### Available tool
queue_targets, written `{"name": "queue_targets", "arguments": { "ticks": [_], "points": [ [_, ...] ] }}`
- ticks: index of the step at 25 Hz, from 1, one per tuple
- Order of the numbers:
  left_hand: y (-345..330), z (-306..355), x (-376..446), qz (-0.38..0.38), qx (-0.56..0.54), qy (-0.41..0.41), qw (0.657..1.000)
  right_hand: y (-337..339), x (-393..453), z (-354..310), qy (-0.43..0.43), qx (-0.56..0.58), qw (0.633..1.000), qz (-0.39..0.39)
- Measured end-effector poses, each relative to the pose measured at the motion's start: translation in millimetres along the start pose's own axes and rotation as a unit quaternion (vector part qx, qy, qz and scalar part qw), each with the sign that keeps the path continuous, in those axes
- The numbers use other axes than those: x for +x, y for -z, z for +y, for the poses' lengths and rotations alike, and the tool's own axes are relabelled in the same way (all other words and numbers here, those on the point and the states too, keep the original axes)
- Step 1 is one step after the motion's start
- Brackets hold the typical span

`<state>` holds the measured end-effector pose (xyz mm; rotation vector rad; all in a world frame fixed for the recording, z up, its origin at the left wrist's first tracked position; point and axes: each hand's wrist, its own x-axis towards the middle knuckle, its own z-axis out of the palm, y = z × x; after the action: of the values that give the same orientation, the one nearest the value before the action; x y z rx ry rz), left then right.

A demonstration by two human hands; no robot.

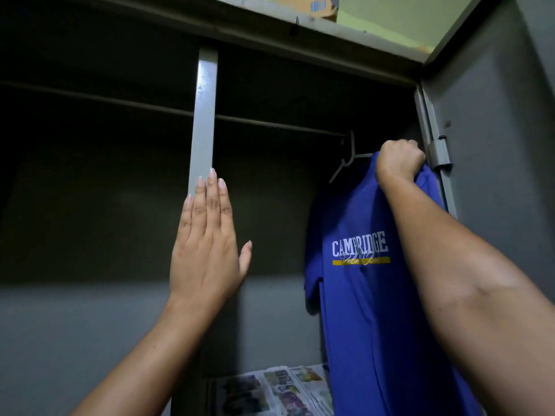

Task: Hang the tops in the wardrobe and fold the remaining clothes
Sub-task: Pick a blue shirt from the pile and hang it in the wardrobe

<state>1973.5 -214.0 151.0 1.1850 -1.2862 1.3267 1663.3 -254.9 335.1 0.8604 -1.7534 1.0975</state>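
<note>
Inside the grey wardrobe (492,145) a blue T-shirt (366,310) hangs at the right end of the rail (270,124) on a white hanger (348,159), its collar gripped by the right hand (398,162), while the left hand (207,241) lies flat with straight fingers against the centre post (204,115).

arms: bare to the elbow, no sleeves | hands (207,253): long pale fingernails; no rings
</note>
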Motion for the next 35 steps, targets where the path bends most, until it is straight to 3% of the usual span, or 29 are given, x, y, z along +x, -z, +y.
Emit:
{"name": "queue_targets", "arguments": {
  "ticks": [3, 6, 7, 8, 9, 10, 11, 12, 14, 17, 19, 20, 22, 23, 25, 30, 31, 32, 35],
  "points": [
    [2.5, 1.3, -10.7, -0.013, -0.006, -0.003, 1.000, -1.2, -23.9, 4.1, 0.029, -0.015, 0.998, 0.053],
    [9.7, 7.4, -36.4, -0.037, -0.032, 0.005, 0.999, -16.8, -103.1, -11.6, 0.177, -0.077, 0.978, 0.074],
    [12.5, 10.0, -50.6, -0.047, -0.049, 0.013, 0.998, -26.3, -144.1, -17.6, 0.235, -0.091, 0.966, 0.048],
    [15.3, 12.5, -65.2, -0.056, -0.066, 0.021, 0.996, -33.5, -186.3, -21.1, 0.276, -0.081, 0.956, -0.055],
    [17.8, 15.0, -80.3, -0.064, -0.079, 0.028, 0.994, -39.0, -227.1, -23.4, 0.284, -0.068, 0.933, -0.211],
    [19.7, 17.6, -94.4, -0.073, -0.088, 0.031, 0.993, -44.8, -263.0, -21.6, 0.258, -0.080, 0.884, -0.383],
    [20.6, 19.7, -105.4, -0.080, -0.092, 0.028, 0.992, -48.1, -288.4, -17.6, 0.228, -0.128, 0.810, -0.524],
    [20.7, 20.7, -113.6, -0.085, -0.093, 0.021, 0.992, -51.9, -308.3, -10.6, 0.199, -0.177, 0.742, -0.615],
    [19.8, 20.6, -120.1, -0.086, -0.095, 0.012, 0.992, -64.5, -328.7, 7.7, 0.130, -0.224, 0.665, -0.701],
    [18.3, 20.4, -122.7, -0.083, -0.097, 0.013, 0.992, -88.1, -327.7, 19.3, 0.066, -0.208, 0.605, -0.766],
    [17.3, 21.2, -124.8, -0.080, -0.091, 0.010, 0.993, -105.5, -319.2, 14.6, 0.072, -0.166, 0.623, -0.761],
    [17.0, 21.1, -125.5, -0.078, -0.089, 0.008, 0.993, -113.2, -313.0, 9.2, 0.065, -0.124, 0.671, -0.728],
    [16.8, 21.0, -126.4, -0.077, -0.090, 0.008, 0.993, -134.4, -295.7, -0.2, 0.090, -0.068, 0.813, -0.571],
    [16.4, 21.2, -126.1, -0.075, -0.089, 0.008, 0.993, -142.6, -288.8, -2.6, 0.098, -0.043, 0.849, -0.517],
    [17.1, 21.6, -125.7, -0.072, -0.086, 0.007, 0.994, -146.0, -286.6, -6.2, 0.101, -0.037, 0.831, -0.545],
    [18.1, 21.7, -126.6, -0.079, -0.084, 0.008, 0.993, -149.1, -310.0, 0.4, 0.099, -0.157, 0.656, -0.732],
    [17.6, 22.0, -127.2, -0.080, -0.083, 0.008, 0.993, -151.6, -315.5, -0.1, 0.128, -0.176, 0.642, -0.736],
    [16.9, 22.0, -128.0, -0.080, -0.082, 0.008, 0.993, -157.6, -321.4, -1.1, 0.163, -0.187, 0.644, -0.723],
    [15.2, 21.4, -131.6, -0.080, -0.080, 0.003, 0.994, -174.4, -340.2, 2.2, 0.238, -0.189, 0.699, -0.648]
  ]
}}
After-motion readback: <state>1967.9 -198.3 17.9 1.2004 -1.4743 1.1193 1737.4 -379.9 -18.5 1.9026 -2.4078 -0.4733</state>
